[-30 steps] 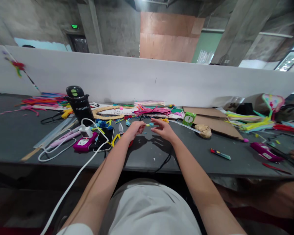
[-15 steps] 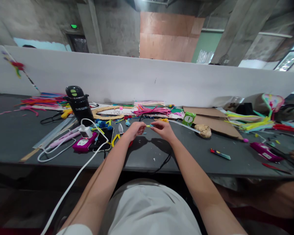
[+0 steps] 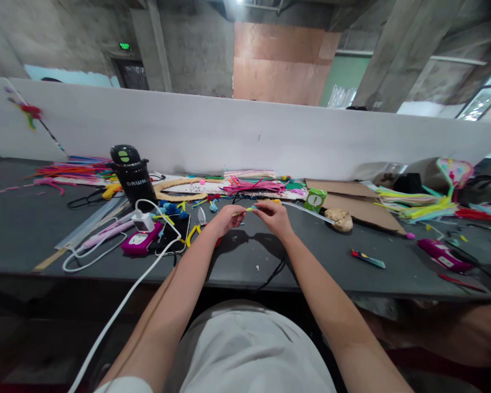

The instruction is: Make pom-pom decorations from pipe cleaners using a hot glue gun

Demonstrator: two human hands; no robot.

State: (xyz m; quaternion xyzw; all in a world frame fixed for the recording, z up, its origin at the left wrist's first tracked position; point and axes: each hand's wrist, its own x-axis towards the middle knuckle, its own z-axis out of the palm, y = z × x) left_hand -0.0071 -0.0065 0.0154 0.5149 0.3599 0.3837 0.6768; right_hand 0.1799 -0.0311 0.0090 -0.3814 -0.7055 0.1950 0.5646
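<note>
My left hand and my right hand meet over the dark table, just above its surface. Both pinch the ends of a short blue and yellow pipe cleaner piece stretched between them. Yellow-handled pliers lie just left of my left hand. A pile of pink pipe cleaners lies behind my hands, against the white partition.
A black jug, a phone, a pink device and white cables lie at left. A green box, cardboard, a beige lump and more pipe cleaners lie right. Another person's leg shows at lower right.
My right hand went from fingers spread to a pinch on the pipe cleaner piece. Both hands drew closer together and rose slightly. A hand at the far right edge pulled out of view.
</note>
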